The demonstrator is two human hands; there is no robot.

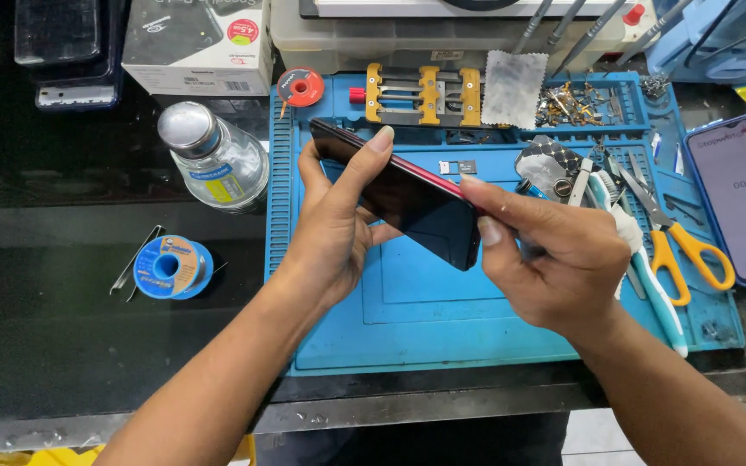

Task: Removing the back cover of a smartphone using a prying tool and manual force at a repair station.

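Both hands, my left hand (330, 229) and right hand (546, 259), gripped one dark phone (407, 194) by its edges: light, stiff, slippery, probably fragile.

A black phone (416, 203) with a thin red edge is seen over a bright blue mat (442, 319). The table (62, 285) is black. A blue spool (170, 267) is seen beside a clear glass bottle (216, 160) with a blue and yellow label and a silver cap. Yellow handles are seen on the scissors (679, 246). A small red reel (301, 87) is seen near a gold and grey clamp (423, 95).
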